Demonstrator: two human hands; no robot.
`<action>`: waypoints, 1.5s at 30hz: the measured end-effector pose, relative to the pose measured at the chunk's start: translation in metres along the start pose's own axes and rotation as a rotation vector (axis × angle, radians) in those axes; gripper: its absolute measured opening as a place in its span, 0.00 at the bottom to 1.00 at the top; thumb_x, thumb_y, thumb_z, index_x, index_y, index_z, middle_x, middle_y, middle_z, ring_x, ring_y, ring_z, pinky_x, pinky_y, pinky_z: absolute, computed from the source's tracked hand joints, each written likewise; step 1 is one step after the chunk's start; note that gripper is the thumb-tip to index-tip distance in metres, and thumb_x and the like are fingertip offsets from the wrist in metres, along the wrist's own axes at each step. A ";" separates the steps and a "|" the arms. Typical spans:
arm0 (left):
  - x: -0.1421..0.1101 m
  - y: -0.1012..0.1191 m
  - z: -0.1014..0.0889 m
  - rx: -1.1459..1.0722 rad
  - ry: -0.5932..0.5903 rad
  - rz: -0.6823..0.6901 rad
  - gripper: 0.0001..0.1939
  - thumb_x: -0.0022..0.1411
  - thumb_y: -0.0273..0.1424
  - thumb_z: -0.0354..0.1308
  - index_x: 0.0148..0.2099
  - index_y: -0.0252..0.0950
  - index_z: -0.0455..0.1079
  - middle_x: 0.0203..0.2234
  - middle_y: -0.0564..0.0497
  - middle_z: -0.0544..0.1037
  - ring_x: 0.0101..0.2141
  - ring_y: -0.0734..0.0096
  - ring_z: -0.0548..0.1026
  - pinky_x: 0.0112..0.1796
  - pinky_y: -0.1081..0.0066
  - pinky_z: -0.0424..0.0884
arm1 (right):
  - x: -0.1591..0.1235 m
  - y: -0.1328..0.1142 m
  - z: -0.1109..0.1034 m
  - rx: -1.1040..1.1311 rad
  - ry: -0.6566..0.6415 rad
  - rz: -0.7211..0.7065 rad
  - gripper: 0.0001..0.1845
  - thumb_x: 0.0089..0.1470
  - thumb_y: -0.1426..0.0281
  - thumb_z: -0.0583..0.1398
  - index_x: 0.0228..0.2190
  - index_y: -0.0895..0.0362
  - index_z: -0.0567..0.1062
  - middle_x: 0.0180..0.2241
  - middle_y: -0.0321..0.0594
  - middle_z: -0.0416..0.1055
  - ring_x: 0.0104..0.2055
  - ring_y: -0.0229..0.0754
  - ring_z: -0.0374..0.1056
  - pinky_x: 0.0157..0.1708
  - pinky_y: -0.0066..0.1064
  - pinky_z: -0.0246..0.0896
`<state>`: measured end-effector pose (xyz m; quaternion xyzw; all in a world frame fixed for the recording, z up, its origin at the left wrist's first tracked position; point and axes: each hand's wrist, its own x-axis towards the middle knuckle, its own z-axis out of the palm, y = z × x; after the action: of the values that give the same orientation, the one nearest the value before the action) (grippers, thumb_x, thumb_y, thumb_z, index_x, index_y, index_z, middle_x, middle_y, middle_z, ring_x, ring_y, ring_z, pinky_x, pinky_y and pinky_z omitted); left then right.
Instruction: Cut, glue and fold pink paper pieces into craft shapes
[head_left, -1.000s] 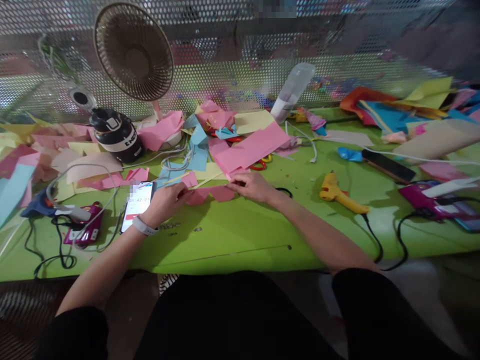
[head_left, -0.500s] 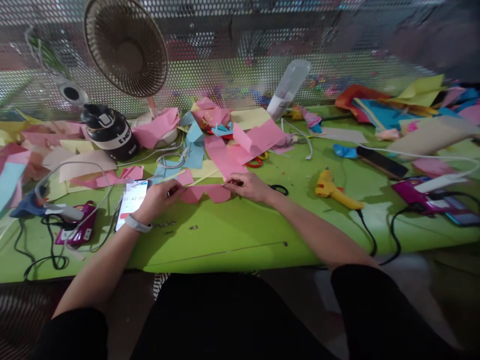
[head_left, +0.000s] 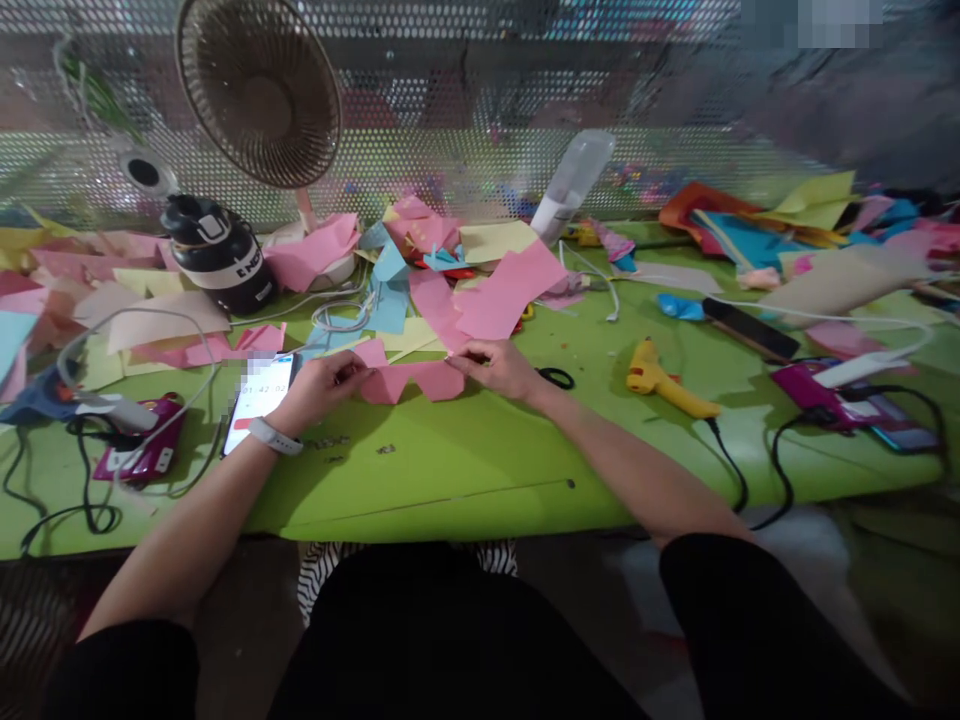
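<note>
A pink paper cut-out [head_left: 411, 377], shaped like a pair of eyeglasses, is stretched between my hands just above the green table [head_left: 450, 480]. My left hand [head_left: 324, 388] pinches its left end between thumb and fingertips. At the opposite end, my right hand [head_left: 501, 370] pinches the upper corner, fingers bent. Under my left wrist lies a phone [head_left: 259, 395] with a lit timer screen. Black-handled scissors [head_left: 556, 378] rest just right of my right hand, partly covered by it. Small dark bits [head_left: 384, 449] lie on the table below the cut-out.
Pink, yellow and blue paper scraps [head_left: 504, 290] pile up behind my hands. A fan [head_left: 262, 105] and a black bottle [head_left: 217, 255] stand back left. To the right lie a yellow glue gun [head_left: 667, 380] and a purple power strip [head_left: 814, 395]. A clear bottle [head_left: 574, 185] leans behind.
The pink cut-out now faces me flatter, its glasses outline easier to see. Both hands keep their pinch at its ends. A folded pink sheet behind lies flatter. The view has shifted slightly.
</note>
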<state>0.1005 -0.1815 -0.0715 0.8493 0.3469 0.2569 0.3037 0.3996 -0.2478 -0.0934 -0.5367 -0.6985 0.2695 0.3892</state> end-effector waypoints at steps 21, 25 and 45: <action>0.003 0.010 -0.004 -0.489 0.420 -0.161 0.13 0.61 0.43 0.63 0.36 0.37 0.72 0.15 0.57 0.70 0.15 0.78 0.66 0.18 0.76 0.61 | 0.003 -0.002 0.002 0.345 0.133 0.121 0.27 0.46 0.42 0.66 0.25 0.55 0.76 0.20 0.34 0.68 0.23 0.37 0.66 0.27 0.31 0.66; 0.003 0.012 -0.010 -0.474 0.514 -0.118 0.13 0.62 0.43 0.62 0.36 0.38 0.73 0.14 0.58 0.69 0.14 0.79 0.65 0.16 0.76 0.60 | 0.005 -0.001 -0.003 0.313 0.239 0.117 0.26 0.45 0.43 0.67 0.24 0.54 0.75 0.20 0.33 0.68 0.22 0.37 0.66 0.26 0.30 0.66; 0.005 0.000 -0.031 -0.500 0.778 0.177 0.12 0.64 0.40 0.63 0.35 0.37 0.73 0.15 0.60 0.68 0.12 0.82 0.62 0.12 0.80 0.59 | 0.050 -0.022 0.005 0.248 0.229 0.076 0.27 0.44 0.42 0.66 0.24 0.55 0.76 0.18 0.31 0.68 0.20 0.35 0.65 0.25 0.29 0.64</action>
<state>0.0839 -0.1669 -0.0493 0.6172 0.2885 0.6567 0.3233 0.3773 -0.2059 -0.0662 -0.5378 -0.5903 0.3051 0.5188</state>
